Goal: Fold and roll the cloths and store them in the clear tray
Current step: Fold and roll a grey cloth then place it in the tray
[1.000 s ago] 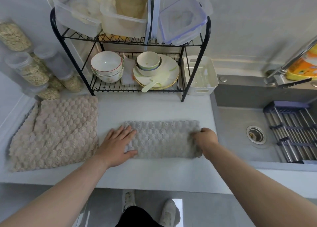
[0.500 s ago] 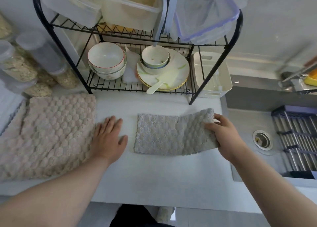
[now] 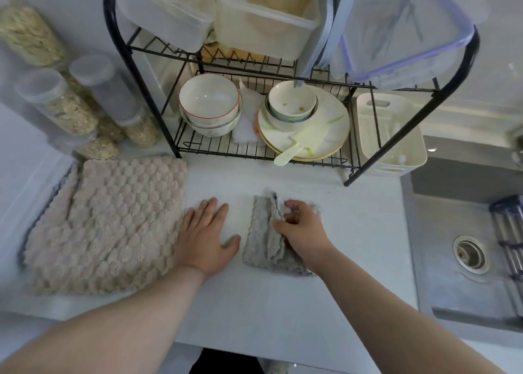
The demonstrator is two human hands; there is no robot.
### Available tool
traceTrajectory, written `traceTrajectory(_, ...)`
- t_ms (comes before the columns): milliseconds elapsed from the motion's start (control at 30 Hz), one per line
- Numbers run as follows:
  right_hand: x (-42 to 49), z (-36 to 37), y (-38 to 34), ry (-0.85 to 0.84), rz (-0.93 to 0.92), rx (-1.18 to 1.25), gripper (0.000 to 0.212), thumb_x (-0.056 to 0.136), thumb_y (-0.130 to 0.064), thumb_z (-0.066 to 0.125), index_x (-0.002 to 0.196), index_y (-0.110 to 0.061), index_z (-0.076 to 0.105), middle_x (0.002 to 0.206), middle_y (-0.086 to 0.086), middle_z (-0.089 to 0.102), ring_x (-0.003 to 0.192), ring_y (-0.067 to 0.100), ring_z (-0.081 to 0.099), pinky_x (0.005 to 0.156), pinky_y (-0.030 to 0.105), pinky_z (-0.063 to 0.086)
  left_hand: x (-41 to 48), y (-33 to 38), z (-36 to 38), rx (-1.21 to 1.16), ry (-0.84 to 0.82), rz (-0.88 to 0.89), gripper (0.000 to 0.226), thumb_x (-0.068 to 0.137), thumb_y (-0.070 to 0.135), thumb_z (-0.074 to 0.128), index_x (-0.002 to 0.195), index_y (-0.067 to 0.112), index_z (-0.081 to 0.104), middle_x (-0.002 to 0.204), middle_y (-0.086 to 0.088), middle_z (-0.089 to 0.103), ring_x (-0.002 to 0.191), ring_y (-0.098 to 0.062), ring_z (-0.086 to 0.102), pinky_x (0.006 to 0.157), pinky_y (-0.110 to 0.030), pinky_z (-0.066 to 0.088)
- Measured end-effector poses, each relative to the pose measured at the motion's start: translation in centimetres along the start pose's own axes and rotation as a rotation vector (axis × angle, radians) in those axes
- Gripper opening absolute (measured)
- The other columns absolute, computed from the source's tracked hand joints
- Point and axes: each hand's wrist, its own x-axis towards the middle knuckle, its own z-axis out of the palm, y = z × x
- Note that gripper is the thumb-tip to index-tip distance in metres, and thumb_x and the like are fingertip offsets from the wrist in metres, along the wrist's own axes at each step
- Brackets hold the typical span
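Note:
A small grey textured cloth [image 3: 261, 233] lies on the white counter, doubled over on itself from the right. My right hand [image 3: 302, 229] rests on top of it with fingers curled, pinching the folded-over edge. Flat on the bare counter just left of the grey cloth lies my left hand [image 3: 208, 236], fingers straight, its heel touching the big beige cloth [image 3: 107, 226]. That beige bobbled cloth is spread at the left of the counter. A pale open tray [image 3: 392, 139] stands behind the rack's right leg, beside the sink.
A black wire rack [image 3: 283, 74] with bowls, plates and plastic boxes stands at the back. Jars of grain [image 3: 62, 105] line the back left. The steel sink [image 3: 467, 249] with its drain lies to the right. The counter's front edge is near my forearms.
My right hand lifted the grey cloth's right end and carried it leftward, folding the cloth in half. My left hand let go of the cloth and now lies flat on the counter.

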Motion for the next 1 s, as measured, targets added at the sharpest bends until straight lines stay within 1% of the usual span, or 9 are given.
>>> traceTrajectory(267, 0.2, 0.2, 0.1, -0.043, -0.006, -0.057, 0.05, 0.087, -0.019, 0.069, 0.132, -0.022, 0.047, 0.089, 0.002, 0.06, 0.068, 0.013, 0.061, 0.066, 0.028, 0.053, 0.0, -0.1, 0.0, -0.025, 0.02, 0.001, 0.085, 0.075, 0.064, 0.026, 0.151, 0.028, 0.029, 0.162, 0.002, 0.015, 0.15, -0.014, 0.007, 0.12, -0.035, -0.004)
traceTrajectory(433, -0.3, 0.5, -0.1, -0.13, -0.013, 0.029, 0.037, 0.097, -0.007, 0.048, 0.132, -0.015, 0.054, 0.089, 0.01, 0.061, 0.068, 0.017, 0.059, 0.07, 0.035, 0.06, 0.0, -0.1, 0.0, -0.025, 0.011, 0.002, 0.085, 0.076, 0.065, 0.024, 0.152, 0.029, 0.025, 0.163, 0.003, 0.012, 0.15, -0.013, 0.004, 0.12, -0.034, -0.006)
traceTrajectory(533, -0.5, 0.5, 0.4, -0.135, -0.087, -0.139, 0.038, 0.097, -0.007, 0.047, 0.129, -0.022, 0.059, 0.081, 0.006, 0.061, 0.063, 0.017, 0.062, 0.071, 0.037, 0.061, 0.0, -0.2, -0.1, -0.033, 0.013, 0.004, 0.084, 0.076, 0.065, 0.025, 0.152, 0.029, 0.026, 0.163, 0.003, 0.013, 0.15, -0.013, 0.004, 0.12, -0.034, -0.005)
traceTrajectory(600, -0.6, 0.6, 0.8, -0.158, -0.14, -0.334, 0.042, 0.093, -0.012, 0.055, 0.132, -0.029, 0.057, 0.08, -0.002, 0.06, 0.062, 0.012, 0.061, 0.07, 0.029, 0.059, -0.1, -0.2, 0.0, -0.04, 0.023, 0.006, 0.083, 0.076, 0.065, 0.027, 0.151, 0.029, 0.028, 0.162, 0.002, 0.015, 0.15, -0.013, 0.005, 0.121, -0.034, -0.005)
traceTrajectory(667, -0.6, 0.9, 1.1, -0.174, -0.225, -0.613, 0.054, 0.088, -0.02, 0.062, 0.139, -0.033, 0.049, 0.095, -0.007, 0.058, 0.077, 0.008, 0.059, 0.075, 0.018, 0.05, -0.1, -0.2, 0.0, -0.041, 0.027, 0.007, 0.083, 0.076, 0.064, 0.028, 0.151, 0.028, 0.029, 0.162, 0.001, 0.016, 0.15, -0.013, 0.007, 0.121, -0.034, -0.004)
traceTrajectory(767, -0.8, 1.8, 1.1, -0.156, -0.288, -0.922, 0.063, 0.088, -0.029, 0.058, 0.147, -0.035, 0.036, 0.128, -0.003, 0.049, 0.114, 0.018, 0.052, 0.095, 0.032, 0.047, -0.1, -0.2, 0.0, -0.031, 0.016, 0.006, 0.082, 0.077, 0.064, 0.029, 0.151, 0.028, 0.027, 0.163, 0.002, 0.014, 0.15, -0.013, 0.005, 0.121, -0.034, -0.005)
traceTrajectory(867, -2.2, 2.0, 0.7, -0.183, -0.298, -0.845, 0.058, 0.091, -0.025, 0.054, 0.146, -0.032, 0.038, 0.122, -0.001, 0.049, 0.106, 0.017, 0.055, 0.089, 0.03, 0.048, -0.1, -0.3, 0.0, -0.025, 0.006, 0.008, 0.083, 0.078, 0.065, 0.027, 0.152, 0.029, 0.024, 0.163, 0.002, 0.01, 0.15, -0.012, 0.001, 0.121, -0.034, -0.006)
traceTrajectory(933, -3.7, 0.8, 0.6, -0.026, -0.341, -0.609, 0.045, 0.091, -0.02, 0.056, 0.136, -0.026, 0.053, 0.108, -0.006, 0.054, 0.085, 0.009, 0.056, 0.078, 0.021, 0.047, -0.1, -0.3, 0.0, -0.015, -0.012, 0.009, 0.084, 0.078, 0.066, 0.022, 0.153, 0.03, 0.019, 0.164, 0.003, 0.005, 0.15, -0.011, -0.003, 0.121, -0.034, -0.007)
traceTrajectory(1000, -4.7, -0.9, 1.2, 0.32, -0.273, -0.571, 0.038, 0.09, -0.022, 0.056, 0.128, -0.019, 0.055, 0.11, -0.003, 0.054, 0.094, 0.014, 0.056, 0.081, 0.025, 0.045, 0.0, -0.4, 0.0, -0.017, -0.022, 0.014, 0.084, 0.078, 0.066, 0.021, 0.154, 0.03, 0.018, 0.164, 0.003, 0.004, 0.15, -0.011, -0.004, 0.121, -0.034, -0.007)
